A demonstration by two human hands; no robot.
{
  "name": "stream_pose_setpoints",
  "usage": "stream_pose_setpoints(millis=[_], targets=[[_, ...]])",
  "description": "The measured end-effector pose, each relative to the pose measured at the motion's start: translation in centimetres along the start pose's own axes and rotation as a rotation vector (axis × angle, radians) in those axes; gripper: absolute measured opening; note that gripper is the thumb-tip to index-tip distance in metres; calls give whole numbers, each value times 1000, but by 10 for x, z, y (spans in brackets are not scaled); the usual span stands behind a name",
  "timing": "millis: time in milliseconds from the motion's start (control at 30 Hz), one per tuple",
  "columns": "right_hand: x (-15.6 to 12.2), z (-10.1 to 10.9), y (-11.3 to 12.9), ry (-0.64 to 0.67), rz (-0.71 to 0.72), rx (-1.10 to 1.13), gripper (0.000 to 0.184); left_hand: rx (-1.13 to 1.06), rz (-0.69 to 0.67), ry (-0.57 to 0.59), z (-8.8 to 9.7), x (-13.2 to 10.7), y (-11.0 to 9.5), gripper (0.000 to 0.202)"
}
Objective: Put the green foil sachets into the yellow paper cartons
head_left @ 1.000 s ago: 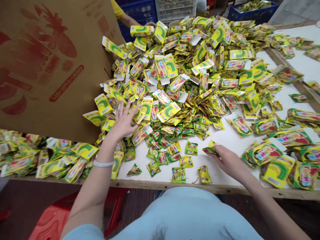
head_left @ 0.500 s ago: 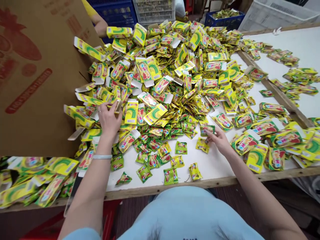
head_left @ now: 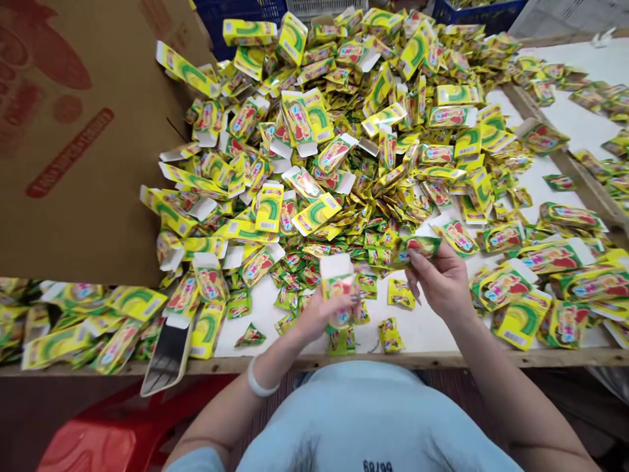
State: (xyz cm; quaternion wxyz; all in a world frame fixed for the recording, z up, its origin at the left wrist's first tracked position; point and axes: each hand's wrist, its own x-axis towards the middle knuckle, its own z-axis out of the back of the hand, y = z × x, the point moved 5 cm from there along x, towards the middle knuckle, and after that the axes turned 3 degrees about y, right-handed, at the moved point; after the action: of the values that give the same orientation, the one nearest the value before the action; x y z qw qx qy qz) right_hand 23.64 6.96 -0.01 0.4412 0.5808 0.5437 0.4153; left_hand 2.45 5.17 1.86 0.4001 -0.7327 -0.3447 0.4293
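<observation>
My left hand [head_left: 319, 314] is closed round a small yellow-green carton [head_left: 338, 288], held upright over the near edge of the white table [head_left: 442, 328] with its white flap open at the top. My right hand [head_left: 442, 278] pinches green-and-red sachets [head_left: 417, 248] just right of the carton. A big heap of flat yellow cartons [head_left: 314, 144] and loose sachets [head_left: 314, 262] spreads across the table beyond both hands. Several single sachets [head_left: 390, 333] lie near the table's wooden front edge.
A large brown cardboard box [head_left: 73, 131] stands on the left. More filled cartons [head_left: 555, 262] lie at the right and others [head_left: 73, 321] at the left front. A wooden rail [head_left: 565, 164] divides off a second table. Blue crates [head_left: 236, 13] stand behind. A red stool [head_left: 113, 432] is below.
My left hand left the heap at the left, came to the middle with a carton and now holds it upright. My right hand picked up sachets and lifted them beside the carton.
</observation>
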Motion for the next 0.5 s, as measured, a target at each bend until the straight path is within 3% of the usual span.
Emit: stream_pose_setpoints(millis=[100,200,333,500], targets=[[-8,-32,14,236,-47,-3,16,-4,82,120,-26,-1,22,37],[-9,-53,28,374,54,-169,11,112,55,151,-30,0,24,32],[-11,-62,41,547,215,-535,10,232,21,166,-24,-2,24,28],[-17,-62,47,748,159,-900,19,419,-20,137,-19,-2,32,27]])
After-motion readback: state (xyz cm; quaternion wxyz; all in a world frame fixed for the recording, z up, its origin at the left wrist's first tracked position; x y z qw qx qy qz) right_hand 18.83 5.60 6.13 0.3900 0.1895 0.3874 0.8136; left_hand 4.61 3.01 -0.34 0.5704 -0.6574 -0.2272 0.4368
